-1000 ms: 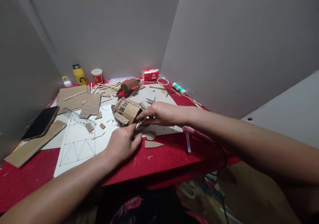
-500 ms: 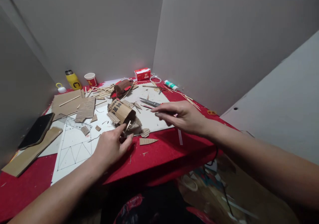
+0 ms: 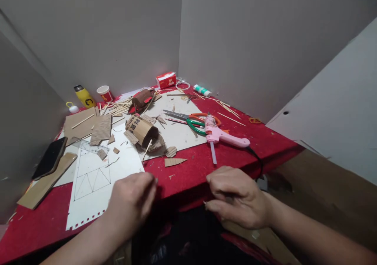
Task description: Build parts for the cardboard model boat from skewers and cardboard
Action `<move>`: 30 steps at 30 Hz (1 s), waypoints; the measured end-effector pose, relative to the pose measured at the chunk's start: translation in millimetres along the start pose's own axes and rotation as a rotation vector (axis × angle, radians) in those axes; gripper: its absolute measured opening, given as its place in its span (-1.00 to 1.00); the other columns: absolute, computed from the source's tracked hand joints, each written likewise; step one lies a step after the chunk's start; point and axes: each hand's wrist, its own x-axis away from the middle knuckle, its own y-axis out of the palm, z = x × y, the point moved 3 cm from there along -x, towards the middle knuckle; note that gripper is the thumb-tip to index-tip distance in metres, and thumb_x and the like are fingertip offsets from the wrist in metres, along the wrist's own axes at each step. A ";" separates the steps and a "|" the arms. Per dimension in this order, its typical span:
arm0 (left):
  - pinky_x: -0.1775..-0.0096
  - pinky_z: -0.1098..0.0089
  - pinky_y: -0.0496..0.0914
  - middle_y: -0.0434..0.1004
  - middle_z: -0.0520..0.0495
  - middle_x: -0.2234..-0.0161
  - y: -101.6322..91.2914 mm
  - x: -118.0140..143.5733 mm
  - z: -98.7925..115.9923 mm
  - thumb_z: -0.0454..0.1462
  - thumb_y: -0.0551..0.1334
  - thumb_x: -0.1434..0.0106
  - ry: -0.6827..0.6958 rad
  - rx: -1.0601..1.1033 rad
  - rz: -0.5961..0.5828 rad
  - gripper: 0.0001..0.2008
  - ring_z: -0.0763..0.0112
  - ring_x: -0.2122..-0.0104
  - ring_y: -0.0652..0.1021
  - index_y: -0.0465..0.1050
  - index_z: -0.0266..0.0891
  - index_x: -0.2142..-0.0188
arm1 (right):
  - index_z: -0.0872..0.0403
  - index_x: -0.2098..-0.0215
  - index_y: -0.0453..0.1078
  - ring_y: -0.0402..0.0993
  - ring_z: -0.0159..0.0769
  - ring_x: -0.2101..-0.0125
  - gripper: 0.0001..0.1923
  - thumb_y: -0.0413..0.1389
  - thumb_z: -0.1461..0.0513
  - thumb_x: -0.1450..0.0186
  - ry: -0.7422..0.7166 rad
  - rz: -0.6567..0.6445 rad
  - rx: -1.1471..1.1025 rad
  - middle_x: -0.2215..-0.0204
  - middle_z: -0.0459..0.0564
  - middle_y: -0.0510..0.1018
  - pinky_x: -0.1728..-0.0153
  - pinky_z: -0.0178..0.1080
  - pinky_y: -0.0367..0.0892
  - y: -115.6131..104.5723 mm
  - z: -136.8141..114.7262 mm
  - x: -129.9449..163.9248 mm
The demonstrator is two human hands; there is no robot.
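My left hand (image 3: 131, 196) hovers at the front edge of the table, fingers curled in. Whatever it may hold is hidden. Level with it on the right, my right hand (image 3: 238, 198) is closed, thumb and fingers nearly together; a tiny pale tip shows at them, too small to name. Beyond the right hand a pink hot glue gun (image 3: 219, 135) rests on the table, a glue stick (image 3: 213, 153) pointing towards me. Ahead of the left hand sits a cardboard model (image 3: 144, 131) with dark printing on its rounded body, a thin wooden stick (image 3: 147, 150) leaning at its front.
Orange-and-green-handled scissors (image 3: 191, 119) lie behind the glue gun. Cardboard scraps (image 3: 101, 129), a drawn sheet (image 3: 88, 214) and a phone (image 3: 50, 157) cover the left side. At the back are a yellow bottle (image 3: 84, 96), a paper cup (image 3: 104, 94) and a red tissue pack (image 3: 165, 80).
Both hands have drawn back towards me, the left off the cardboard model and the right from over the scissors. Their fingers have curled in. The glue gun has come into full sight.
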 end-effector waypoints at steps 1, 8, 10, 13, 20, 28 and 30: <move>0.54 0.43 0.30 0.44 0.00 0.57 6.8 -3.9 6.0 -0.37 0.08 -0.31 0.033 -0.034 -0.048 -0.80 0.43 0.60 0.44 0.41 -0.27 0.42 | 0.00 0.54 0.00 0.00 -0.47 0.65 -0.64 0.09 0.27 -0.30 -0.008 0.005 -0.015 0.66 -0.25 0.05 0.58 -0.32 -0.02 5.4 -1.1 0.5; 0.41 0.30 0.46 0.54 -0.32 0.11 46.8 -56.7 26.8 -0.45 0.05 -0.31 0.043 -0.389 -0.330 -0.72 0.18 0.31 0.61 0.36 -0.42 0.01 | 0.07 0.18 0.30 0.36 -0.41 0.46 -0.81 0.01 0.42 -0.28 -0.066 -0.077 0.013 0.46 -0.06 0.47 0.43 -0.35 0.20 31.0 -4.6 11.5; 0.48 0.31 0.44 0.55 -0.32 0.21 55.2 -70.1 29.2 -0.49 0.05 -0.29 0.029 -0.413 -0.389 -0.75 0.17 0.39 0.61 0.39 -0.48 0.08 | 0.07 0.13 0.31 0.40 -0.38 0.42 -0.78 0.03 0.41 -0.28 -0.053 -0.086 0.006 0.43 -0.04 0.49 0.39 -0.34 0.24 33.7 -3.6 18.7; 0.48 0.35 0.44 0.55 -0.35 0.32 63.2 -83.2 29.6 -0.50 0.05 -0.29 -0.008 -0.426 -0.429 -0.79 0.14 0.36 0.62 0.42 -0.52 0.17 | 0.06 0.15 0.32 0.43 -0.36 0.42 -0.81 0.06 0.39 -0.27 -0.005 -0.143 0.011 0.43 -0.05 0.50 0.36 -0.32 0.27 37.8 -0.3 29.7; 0.43 0.28 0.46 0.53 -0.36 0.29 61.5 -88.6 30.8 -0.50 0.01 -0.31 -0.047 -0.358 -0.418 -0.75 0.08 0.33 0.62 0.42 -0.48 0.13 | 0.06 0.23 0.38 0.44 -0.35 0.47 -0.87 0.05 0.34 -0.28 0.037 -0.185 0.028 0.47 -0.04 0.50 0.39 -0.31 0.29 43.2 4.4 40.6; 0.28 0.37 0.47 0.60 -0.23 0.33 38.9 -76.4 27.8 -0.32 0.04 -0.39 -0.124 -0.001 -0.309 -0.74 0.28 0.33 0.61 0.49 -0.36 0.27 | 0.12 0.24 0.42 0.38 -0.39 0.53 -0.86 0.03 0.33 -0.29 0.072 -0.145 -0.029 0.53 -0.06 0.47 0.46 -0.33 0.23 49.6 8.8 36.0; 0.37 0.46 0.47 0.61 -0.15 0.42 27.4 -69.5 22.7 -0.26 0.05 -0.40 -0.331 0.428 -0.242 -0.73 0.39 0.44 0.61 0.49 -0.36 0.24 | 0.12 0.27 0.43 0.35 -0.42 0.56 -0.87 0.03 0.31 -0.30 0.081 -0.105 -0.062 0.56 -0.07 0.45 0.50 -0.35 0.22 49.5 9.1 35.0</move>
